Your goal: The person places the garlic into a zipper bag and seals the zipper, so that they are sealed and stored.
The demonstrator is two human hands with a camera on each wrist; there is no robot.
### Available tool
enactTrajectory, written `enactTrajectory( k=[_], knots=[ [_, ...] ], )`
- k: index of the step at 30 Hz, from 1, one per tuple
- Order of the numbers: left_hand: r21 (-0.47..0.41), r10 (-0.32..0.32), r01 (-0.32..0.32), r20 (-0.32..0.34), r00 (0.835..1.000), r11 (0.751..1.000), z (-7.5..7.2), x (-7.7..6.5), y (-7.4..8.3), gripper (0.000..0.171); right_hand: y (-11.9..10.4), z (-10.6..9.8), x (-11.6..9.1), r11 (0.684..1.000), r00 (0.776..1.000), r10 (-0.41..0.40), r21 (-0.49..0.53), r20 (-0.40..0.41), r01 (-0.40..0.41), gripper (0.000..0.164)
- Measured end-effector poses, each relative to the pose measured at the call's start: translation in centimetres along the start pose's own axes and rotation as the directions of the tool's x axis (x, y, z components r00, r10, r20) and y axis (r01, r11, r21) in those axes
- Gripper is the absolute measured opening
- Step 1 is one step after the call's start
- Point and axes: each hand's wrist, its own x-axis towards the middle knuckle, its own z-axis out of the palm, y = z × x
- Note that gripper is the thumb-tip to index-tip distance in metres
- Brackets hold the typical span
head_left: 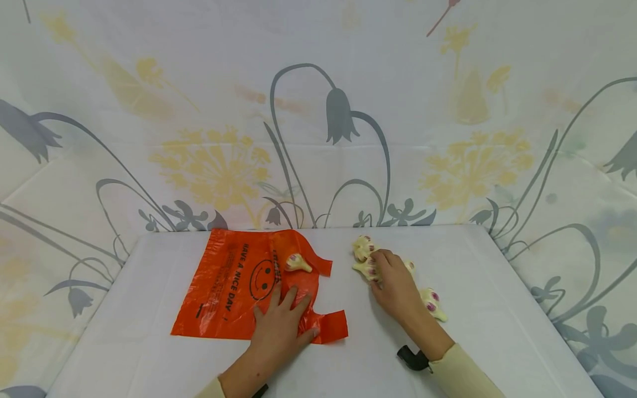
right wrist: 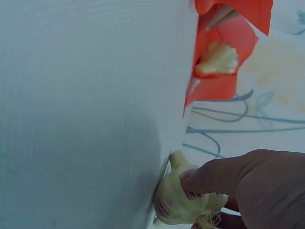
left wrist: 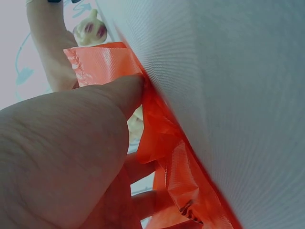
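Note:
My left hand [head_left: 280, 326] lies with spread fingers on a red-orange plastic carrier bag [head_left: 214, 287], near its handles. The bag is flat, printed with a smiley face and "HAVE A NICE DAY". One garlic bulb [head_left: 297, 263] sits at the bag's mouth, just beyond the left fingertips. To the right of the bag, my right hand [head_left: 395, 287] pinches a garlic bulb [right wrist: 176, 198] between thumb and fingers, low at the table surface. Its stem points toward the bag. Another garlic bulb [head_left: 364, 247] lies right behind the held one.
A purple-streaked garlic bulb [head_left: 432, 303] lies right of my right hand, and a further bulb [head_left: 410, 267] is partly hidden behind that hand. A black curved piece [head_left: 412, 358] shows beside the right wrist. The white table [head_left: 149, 276] ends at a flower-patterned cloth backdrop.

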Motion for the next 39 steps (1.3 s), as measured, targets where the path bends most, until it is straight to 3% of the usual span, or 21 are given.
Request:
enactTrajectory(
  k=[8,21,31,39],
  knots=[
    [-0.016,-0.005,0.005,0.007,1.000,1.000,-0.1,0.0,0.0,0.077,-0.4,0.2,0.1,0.999,1.000,0.008,0.046,0.004,-0.008,0.052],
    [0.008,0.015,-0.015,-0.015,1.000,1.000,0.0,0.1,-0.2,0.077,-3.7,0.0,1.3,0.988,0.996,0.038,0.143,0.085,-0.050,0.056],
    [0.036,0.041,-0.039,-0.047,0.998,0.999,0.1,0.0,-0.3,0.077,-6.1,1.6,2.9,0.988,0.996,-0.031,0.156,0.078,0.019,0.058],
    [0.031,0.047,-0.046,-0.044,0.998,0.998,-0.1,0.0,-0.2,0.075,-6.8,3.1,3.4,0.984,0.992,-0.009,0.178,0.124,-0.013,0.057]
  ],
)
